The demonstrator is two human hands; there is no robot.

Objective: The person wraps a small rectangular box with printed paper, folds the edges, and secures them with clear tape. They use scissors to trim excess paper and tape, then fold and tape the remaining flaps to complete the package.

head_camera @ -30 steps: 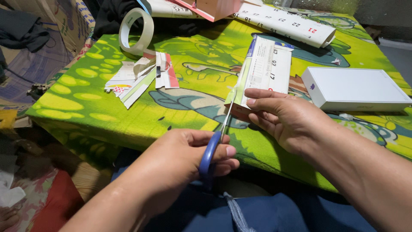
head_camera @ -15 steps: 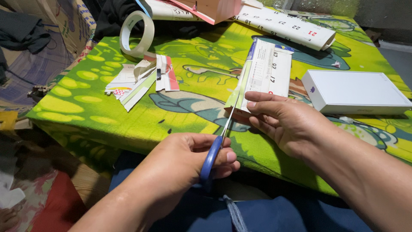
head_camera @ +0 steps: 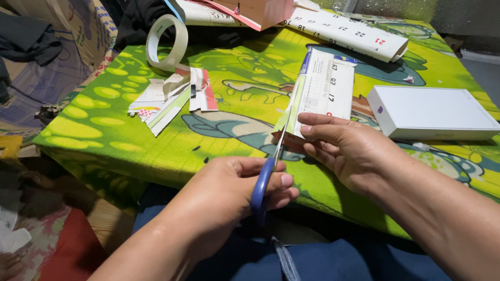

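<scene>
On the green cartoon-printed surface (head_camera: pixel 130 130), near its front edge, the right hand (head_camera: pixel 354 151) pinches a white printed calendar sheet (head_camera: pixel 323 88) between thumb and fingers. The left hand (head_camera: pixel 229 195) is curled tight through blue-handled scissors (head_camera: pixel 265 174), blades biting the sheet's left edge.

The left hand (head_camera: pixel 229 195) works blue-handled scissors (head_camera: pixel 265 174) into a folded calendar sheet (head_camera: pixel 323 88), which the right hand (head_camera: pixel 354 151) pinches near the desk's (head_camera: pixel 104 130) front edge, paper scraps (head_camera: pixel 166 96) lying toward the left edge.
</scene>
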